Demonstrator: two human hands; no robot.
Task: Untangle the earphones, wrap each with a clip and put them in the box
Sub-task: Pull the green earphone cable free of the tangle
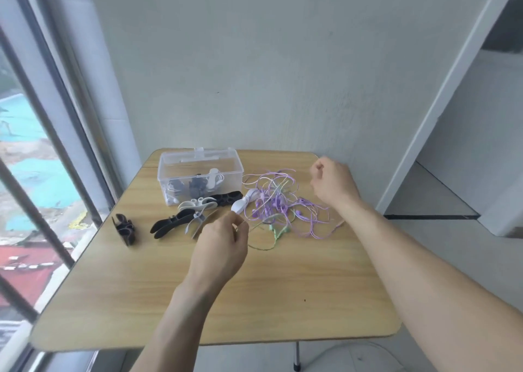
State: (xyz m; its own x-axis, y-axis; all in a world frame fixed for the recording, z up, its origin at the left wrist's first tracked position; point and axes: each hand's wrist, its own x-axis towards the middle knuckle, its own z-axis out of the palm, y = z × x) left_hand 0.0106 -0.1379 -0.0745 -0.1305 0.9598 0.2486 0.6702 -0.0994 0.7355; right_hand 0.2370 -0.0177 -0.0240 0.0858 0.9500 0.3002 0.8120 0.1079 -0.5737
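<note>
Green cord (261, 247) pinched by left hand (223, 247) | right hand (332, 183) curled (contents unclear)

Head cam, fwd-down over table (169, 301).

I note a light wood-grain table (283, 301) with rounded corners, set against a plain pale grey wall (254, 60). A dark-framed window (42, 145) runs along the left, admitting daylight. At right, a white door frame (441, 94) opens onto a grey floor (430, 196). One metal table leg (296, 356) shows below.
</note>
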